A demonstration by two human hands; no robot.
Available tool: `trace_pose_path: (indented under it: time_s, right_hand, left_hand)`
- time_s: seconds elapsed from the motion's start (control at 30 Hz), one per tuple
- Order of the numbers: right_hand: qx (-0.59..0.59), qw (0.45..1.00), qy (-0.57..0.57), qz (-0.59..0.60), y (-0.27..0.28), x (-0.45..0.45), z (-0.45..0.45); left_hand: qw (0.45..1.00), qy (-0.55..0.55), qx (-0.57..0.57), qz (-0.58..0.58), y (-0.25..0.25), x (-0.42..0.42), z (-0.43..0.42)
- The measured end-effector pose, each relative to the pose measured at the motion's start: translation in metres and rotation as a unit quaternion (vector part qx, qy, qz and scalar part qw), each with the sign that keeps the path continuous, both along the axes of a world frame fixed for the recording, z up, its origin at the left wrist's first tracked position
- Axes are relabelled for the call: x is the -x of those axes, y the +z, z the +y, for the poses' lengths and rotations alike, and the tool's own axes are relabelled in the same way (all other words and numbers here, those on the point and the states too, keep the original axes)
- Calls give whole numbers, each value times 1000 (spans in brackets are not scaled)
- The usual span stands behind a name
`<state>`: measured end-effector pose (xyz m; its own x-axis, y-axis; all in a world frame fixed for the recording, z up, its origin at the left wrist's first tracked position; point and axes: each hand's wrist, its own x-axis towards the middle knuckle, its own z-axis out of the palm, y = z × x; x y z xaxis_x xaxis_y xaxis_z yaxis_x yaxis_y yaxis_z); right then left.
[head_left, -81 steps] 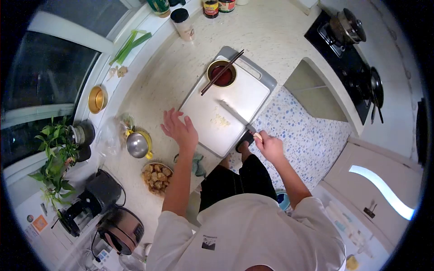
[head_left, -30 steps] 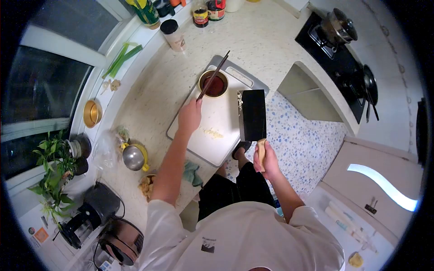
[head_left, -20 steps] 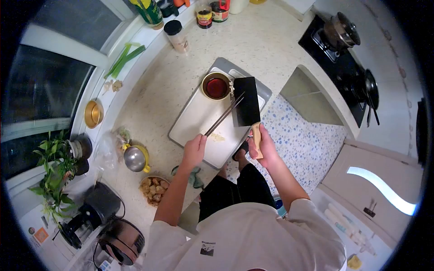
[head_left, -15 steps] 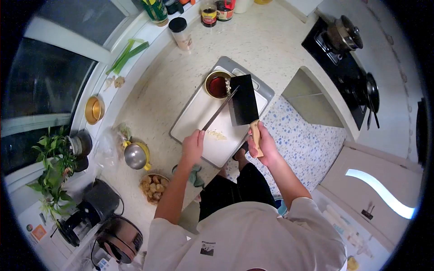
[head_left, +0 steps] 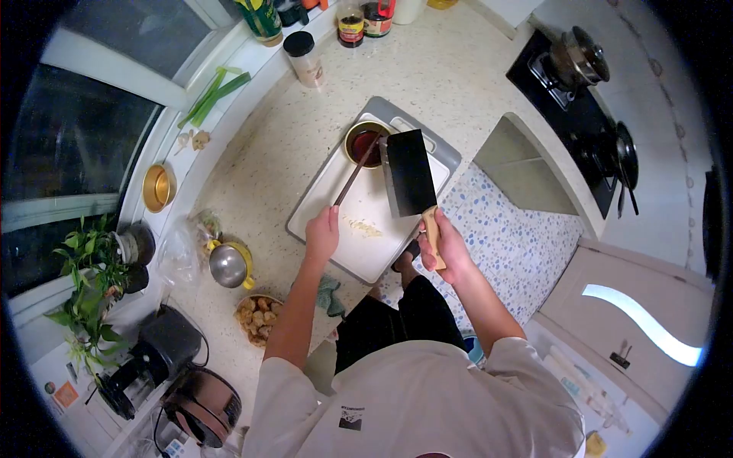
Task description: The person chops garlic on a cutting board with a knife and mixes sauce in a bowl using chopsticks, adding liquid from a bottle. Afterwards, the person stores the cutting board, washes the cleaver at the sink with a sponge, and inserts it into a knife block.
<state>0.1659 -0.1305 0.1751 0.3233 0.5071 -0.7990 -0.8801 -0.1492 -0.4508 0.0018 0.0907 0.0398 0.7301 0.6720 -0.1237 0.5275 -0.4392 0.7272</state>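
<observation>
My left hand is closed around dark chopsticks, whose far ends are in a gold-rimmed bowl of dark red liquid. In my right hand is the wooden handle of a cleaver. The broad black blade is over the cutting board, its far corner at the bowl's right rim. Chopped pale bits lie on the white cutting board, right of my left hand. The bowl rests at the board's far end.
A bowl of brown chunks, a green cloth and a steel bowl are at the left. Beyond the board stand a black-lidded jar and sauce bottles. A stove with a pot is at the right.
My left hand was empty at first, then took the chopsticks from the bowl. The cleaver rose from the board to the bowl's rim. Pale bits seen along its edge no longer show there.
</observation>
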Motion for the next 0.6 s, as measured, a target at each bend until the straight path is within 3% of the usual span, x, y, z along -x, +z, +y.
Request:
trace_pose_path:
  time_s: [0.23, 0.6]
  right_hand:
    - [3, 1000, -3, -14, -5, 1, -2]
    - [3, 999, 1, -34, -10, 10, 13]
  left_hand:
    - [1000, -23, 8, -4, 32, 7, -20]
    - [999, 31, -24, 16, 9, 15, -20]
